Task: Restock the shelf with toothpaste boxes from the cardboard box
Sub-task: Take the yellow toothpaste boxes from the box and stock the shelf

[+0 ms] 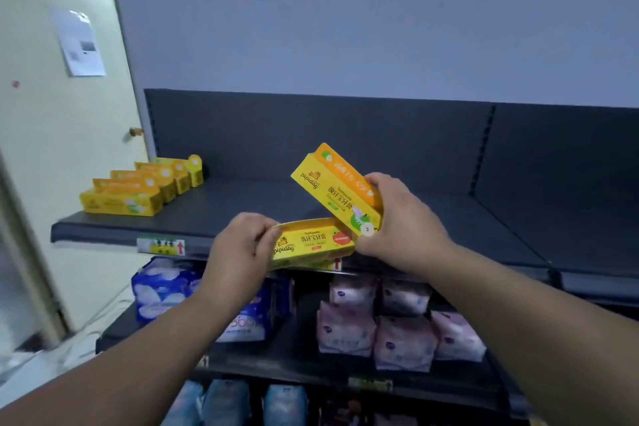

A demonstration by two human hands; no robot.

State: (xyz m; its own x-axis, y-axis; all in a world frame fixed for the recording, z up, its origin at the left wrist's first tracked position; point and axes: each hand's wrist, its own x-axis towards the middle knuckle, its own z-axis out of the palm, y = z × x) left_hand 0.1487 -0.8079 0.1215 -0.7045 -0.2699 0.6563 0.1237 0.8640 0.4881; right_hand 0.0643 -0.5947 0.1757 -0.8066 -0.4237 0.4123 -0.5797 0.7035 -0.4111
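toothpaste box [313, 245] flat in left hand [238, 249], fingers curled round its end | second box [337, 188] tilted at its 1 o'clock, gripped by right hand [401, 218] | likely split to shelve singly | stocked row [138, 190] at 10 o'clock on shelf [242, 204]

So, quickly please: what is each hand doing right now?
Left hand: closed, gripping the lower toothpaste box by its left end.
Right hand: closed, holding the tilted toothpaste box by its lower end.

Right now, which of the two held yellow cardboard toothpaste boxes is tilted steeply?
The green-apple yellow toothpaste box in the right hand; it points up-left, while the red-fruit box in the left hand lies almost level.
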